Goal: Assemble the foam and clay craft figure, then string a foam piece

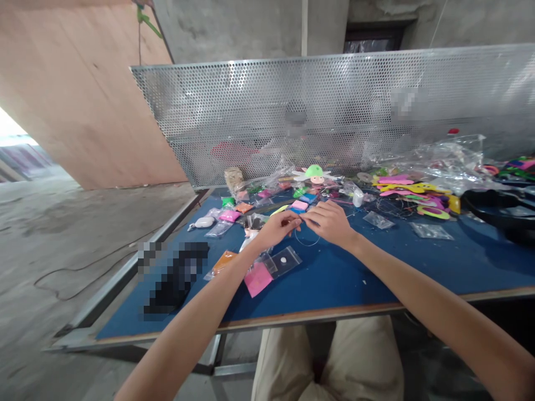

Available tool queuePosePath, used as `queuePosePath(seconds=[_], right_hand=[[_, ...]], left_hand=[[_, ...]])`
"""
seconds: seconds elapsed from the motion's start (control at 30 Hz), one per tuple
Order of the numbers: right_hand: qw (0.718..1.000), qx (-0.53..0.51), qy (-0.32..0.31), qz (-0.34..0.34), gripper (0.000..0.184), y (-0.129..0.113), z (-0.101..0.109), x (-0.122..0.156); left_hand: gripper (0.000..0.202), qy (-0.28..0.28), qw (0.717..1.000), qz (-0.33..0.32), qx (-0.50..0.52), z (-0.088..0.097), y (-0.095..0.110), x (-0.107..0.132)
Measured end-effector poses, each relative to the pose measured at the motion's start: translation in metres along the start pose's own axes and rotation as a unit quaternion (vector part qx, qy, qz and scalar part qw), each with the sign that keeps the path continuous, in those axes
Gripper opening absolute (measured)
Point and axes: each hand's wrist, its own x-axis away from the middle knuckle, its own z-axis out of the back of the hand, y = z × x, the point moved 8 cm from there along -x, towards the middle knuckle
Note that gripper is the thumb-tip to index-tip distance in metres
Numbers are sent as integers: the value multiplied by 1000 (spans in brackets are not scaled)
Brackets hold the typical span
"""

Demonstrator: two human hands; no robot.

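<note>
My left hand (281, 228) and my right hand (329, 224) meet above the blue table, thumbs and fingertips pinched together. A thin pale wire or thread (308, 244) hangs in a loop below the fingertips, seemingly held between both hands. Whatever else is in the pinch is too small to tell. Just behind the fingers lie a pink and blue packet (299, 206) and a yellow-green strip (280, 210). Near my left wrist are a small clear zip bag with a white piece (283, 260) and a pink packet (258, 279).
A perforated metal panel (267, 111) borders the table's back. Before it stands a green-capped craft figure (314, 174). Colourful foam pieces (413, 195) and a black strap-like object (497, 209) lie right. A partly blurred dark object (178, 278) and a white earbud case (204, 222) lie left.
</note>
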Motion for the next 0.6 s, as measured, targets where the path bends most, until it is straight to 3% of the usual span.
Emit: queuePosePath(seconds=[0.17,0.37,0.6], right_hand=[[999,27,35,22,21,-1,5,-1],[999,14,17,29,22,-1,-3,-2],[994,-99,22,-39,20,7,-5,-1]], left_hand=[[23,30,991,-29,-128,7,6,1],[18,63,950,-56,-299,16,11,3],[19,68,938,-40,-339,19,9,3]])
